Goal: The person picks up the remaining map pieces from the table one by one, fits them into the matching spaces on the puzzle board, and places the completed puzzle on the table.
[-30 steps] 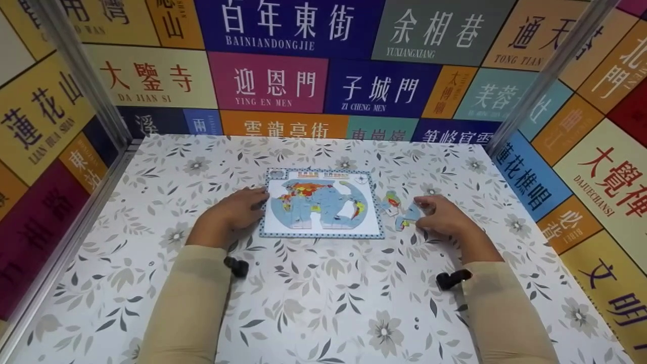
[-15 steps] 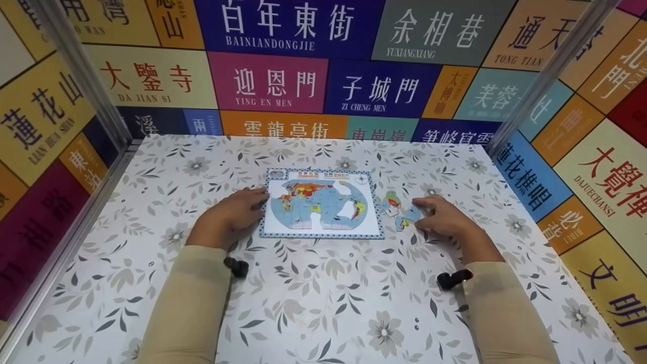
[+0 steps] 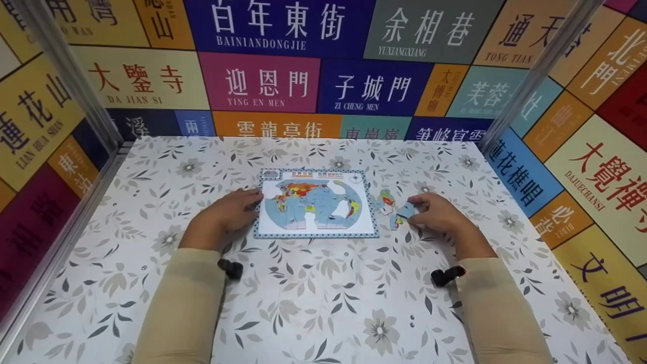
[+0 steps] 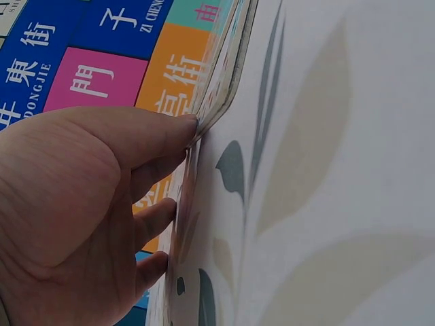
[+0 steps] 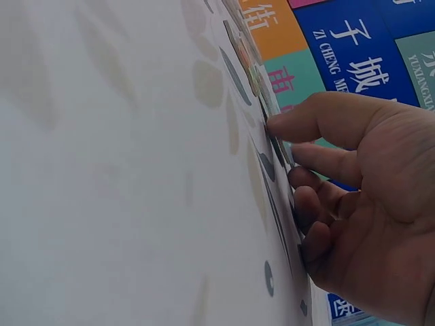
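A world-map jigsaw board with a dotted blue border lies flat on the table, white gaps showing in its map. My left hand rests at its left edge; in the left wrist view the thumb touches the board's corner and the other fingers reach down to the tabletop. To the right of the board, my right hand pinches a blue puzzle piece between thumb and index finger, low over the table. Its remaining fingers are curled in the right wrist view. Loose map pieces lie between board and hand.
The table has a white cover printed with leaves and flowers. Behind it and at both sides stand panels of coloured blocks with Chinese lettering, with metal posts at the corners.
The whole head view has shifted slightly, moving the scene a little left. The blue piece at the right fingertips has turned slightly among the loose pieces; the left hand stays at the board's edge.
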A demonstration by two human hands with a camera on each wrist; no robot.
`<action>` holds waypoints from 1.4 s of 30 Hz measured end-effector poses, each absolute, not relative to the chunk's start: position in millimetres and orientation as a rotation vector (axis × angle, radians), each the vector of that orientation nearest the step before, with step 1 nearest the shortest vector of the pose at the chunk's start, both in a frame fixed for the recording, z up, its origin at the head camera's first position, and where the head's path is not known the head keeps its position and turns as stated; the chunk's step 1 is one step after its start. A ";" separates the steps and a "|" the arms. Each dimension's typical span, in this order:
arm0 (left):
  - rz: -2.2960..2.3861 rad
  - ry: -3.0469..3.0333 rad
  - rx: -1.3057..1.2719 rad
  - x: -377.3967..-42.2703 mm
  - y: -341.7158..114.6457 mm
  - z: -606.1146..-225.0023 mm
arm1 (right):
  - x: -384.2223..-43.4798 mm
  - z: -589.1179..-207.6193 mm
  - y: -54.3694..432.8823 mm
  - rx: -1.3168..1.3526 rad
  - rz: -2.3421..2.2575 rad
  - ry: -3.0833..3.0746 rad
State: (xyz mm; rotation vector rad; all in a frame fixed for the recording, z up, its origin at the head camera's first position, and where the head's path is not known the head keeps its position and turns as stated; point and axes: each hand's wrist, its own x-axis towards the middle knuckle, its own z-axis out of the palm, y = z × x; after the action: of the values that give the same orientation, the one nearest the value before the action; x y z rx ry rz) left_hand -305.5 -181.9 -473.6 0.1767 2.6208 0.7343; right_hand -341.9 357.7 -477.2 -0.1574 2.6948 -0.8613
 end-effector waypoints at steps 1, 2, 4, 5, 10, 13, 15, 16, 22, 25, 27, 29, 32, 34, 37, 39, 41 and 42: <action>0.738 2.619 0.176 -305.1 -182.6 -473.4 | -342.5 -476.4 356.6 -0.154 -0.864 2.697; 0.742 2.615 0.179 -304.7 -183.4 -473.4 | -343.0 -475.3 355.8 -0.138 -0.869 2.696; 0.744 2.611 0.191 -304.1 -184.5 -473.2 | -343.6 -473.3 354.1 -0.089 -0.887 2.686; 0.746 2.609 0.192 -304.0 -184.8 -473.0 | -343.6 -472.0 353.3 -0.073 -0.892 2.681; 0.756 2.598 0.172 -304.4 -184.0 -471.4 | -341.6 -463.5 346.5 -0.064 -0.923 2.679; 0.764 2.585 0.134 -305.2 -183.1 -470.3 | -341.1 -460.2 338.5 -0.099 -0.936 2.692; 0.757 2.587 0.129 -305.5 -182.8 -469.7 | -340.4 -458.5 331.8 -0.124 -0.950 2.701; 0.755 2.589 0.131 -305.5 -182.6 -469.6 | -340.1 -457.9 328.2 -0.137 -0.958 2.707; 0.732 2.615 0.150 -305.6 -182.0 -471.2 | -340.0 -454.7 305.5 -0.233 -0.963 2.738; 0.728 2.620 0.154 -305.9 -181.8 -473.1 | -341.2 -451.3 294.5 -0.281 -0.960 2.718; 0.730 2.619 0.157 -306.6 -182.0 -474.3 | -342.5 -448.5 286.2 -0.290 -0.956 2.704; 0.733 2.613 0.155 -307.7 -182.0 -474.5 | -344.2 -446.4 277.9 -0.293 -0.962 2.690; 0.729 2.609 0.155 -309.0 -181.6 -474.2 | -346.1 -444.2 266.0 -0.293 -0.962 2.687; 0.732 2.602 0.145 -309.4 -180.9 -473.9 | -346.7 -443.9 259.9 -0.300 -0.970 2.687; 0.741 2.596 0.128 -308.9 -179.7 -473.7 | -347.3 -442.8 251.5 -0.307 -0.972 2.677; 0.749 2.590 0.110 -308.3 -179.1 -473.2 | -347.8 -441.7 245.6 -0.312 -0.971 2.666; 0.752 2.587 0.098 -307.6 -178.8 -472.6 | -348.5 -440.3 239.6 -0.323 -0.971 2.656; 0.756 2.587 0.089 -307.4 -178.8 -472.4 | -348.9 -439.5 236.8 -0.331 -0.972 2.653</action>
State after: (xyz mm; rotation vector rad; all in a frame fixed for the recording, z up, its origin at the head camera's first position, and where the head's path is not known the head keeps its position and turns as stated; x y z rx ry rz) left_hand -307.4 -178.8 -472.4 0.0890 2.5871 0.7559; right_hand -348.9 236.8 -439.5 -0.3306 2.6526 -0.9717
